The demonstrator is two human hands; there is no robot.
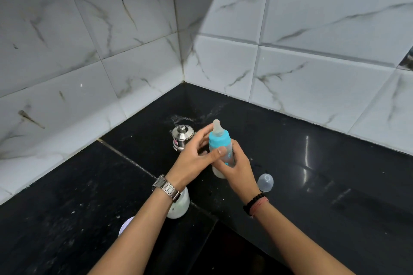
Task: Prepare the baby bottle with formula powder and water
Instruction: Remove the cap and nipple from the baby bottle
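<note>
A baby bottle [224, 156] with a blue collar and a clear teat is held upright above the black counter [324, 174]. My right hand [237, 171] grips its lower body from the right. My left hand [196, 158] is at the bottle's left side, thumb against the body just below the blue collar, fingers spread behind it. Whitish liquid shows in the bottle's bottom. The bottle's clear dome cap [265, 182] lies on the counter to the right. A white formula container [178, 205] stands partly hidden under my left wrist.
A small steel lidded pot [182, 137] stands behind my left hand near the tiled corner. A pale round lid [125, 226] lies at my left forearm. Water is splashed on the counter by the corner. A dark recess opens at the bottom centre.
</note>
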